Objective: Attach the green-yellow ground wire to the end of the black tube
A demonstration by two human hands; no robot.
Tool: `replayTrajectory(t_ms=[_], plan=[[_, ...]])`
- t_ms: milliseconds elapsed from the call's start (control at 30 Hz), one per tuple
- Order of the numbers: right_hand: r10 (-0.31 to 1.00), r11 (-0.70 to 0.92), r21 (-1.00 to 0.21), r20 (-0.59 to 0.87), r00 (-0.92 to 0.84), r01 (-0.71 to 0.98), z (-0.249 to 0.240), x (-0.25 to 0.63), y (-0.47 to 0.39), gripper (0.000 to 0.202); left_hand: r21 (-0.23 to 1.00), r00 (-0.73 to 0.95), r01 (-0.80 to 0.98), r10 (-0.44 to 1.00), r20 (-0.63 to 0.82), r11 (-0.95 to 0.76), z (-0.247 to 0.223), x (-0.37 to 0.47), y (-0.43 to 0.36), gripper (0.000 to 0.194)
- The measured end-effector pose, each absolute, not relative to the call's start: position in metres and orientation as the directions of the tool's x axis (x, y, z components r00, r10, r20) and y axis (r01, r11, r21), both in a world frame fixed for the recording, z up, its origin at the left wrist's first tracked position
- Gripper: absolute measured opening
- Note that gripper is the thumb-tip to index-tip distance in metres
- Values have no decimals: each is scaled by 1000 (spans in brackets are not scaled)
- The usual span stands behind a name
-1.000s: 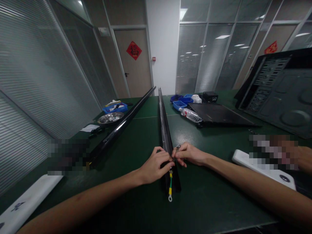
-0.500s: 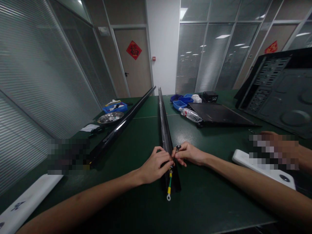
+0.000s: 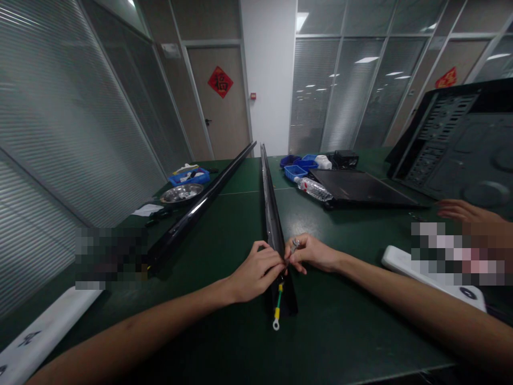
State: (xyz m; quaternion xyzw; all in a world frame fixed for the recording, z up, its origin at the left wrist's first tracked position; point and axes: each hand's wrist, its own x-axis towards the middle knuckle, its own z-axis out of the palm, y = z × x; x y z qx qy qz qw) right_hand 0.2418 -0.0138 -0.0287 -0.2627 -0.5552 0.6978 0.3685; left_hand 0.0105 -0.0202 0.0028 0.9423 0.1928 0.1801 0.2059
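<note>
A long black metal rail [image 3: 271, 208] lies lengthwise on the green table, its near end under my hands. My left hand [image 3: 258, 271] is closed at the rail near the end of a short green-and-yellow wire [image 3: 278, 302], which hangs toward me with a ring lug at its tip. Its fingertips hide what they pinch. My right hand [image 3: 306, 254], at the rail's right edge, grips a small silver tool [image 3: 295, 244] that sticks up between thumb and fingers. The fingertips of both hands nearly meet, covering the spot where the wire joins.
A second black rail [image 3: 200, 206] lies to the left. Behind it are a metal bowl [image 3: 182, 193] and a blue tray [image 3: 189, 178]. At right are a plastic bottle [image 3: 315, 189], a black panel [image 3: 364, 188], a white bar [image 3: 436, 280], a large black case [image 3: 460, 149] and another person's hand [image 3: 471, 214].
The silver tool in my right hand has turned and tilted slightly. The wire's ring end has shifted a little left. The other person's hand has moved right and away.
</note>
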Motion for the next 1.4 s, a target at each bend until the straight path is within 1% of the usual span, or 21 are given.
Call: replayTrajectory(t_ms=[167,433,733,1133,1400], plan=[[799,-95,-971,57,-598,-220,-26,242,-16,24,467,861,284,437,261,-837,1,10,-19,29],[804,-132,-951,63,-592,-280,-31,244,-15,30,493,840,282,460,288,-823,-3,9,-16,26],[809,-118,-963,48,-586,-242,-32,244,-15,32,516,830,296,484,277,-804,0,10,-19,14],[779,-92,-970,71,-623,-226,-31,245,-15,33,527,827,293,488,280,-798,-1,10,-20,12],[765,-64,-975,88,-638,-212,-32,245,-14,31,521,832,294,482,273,-802,-1,10,-19,11]])
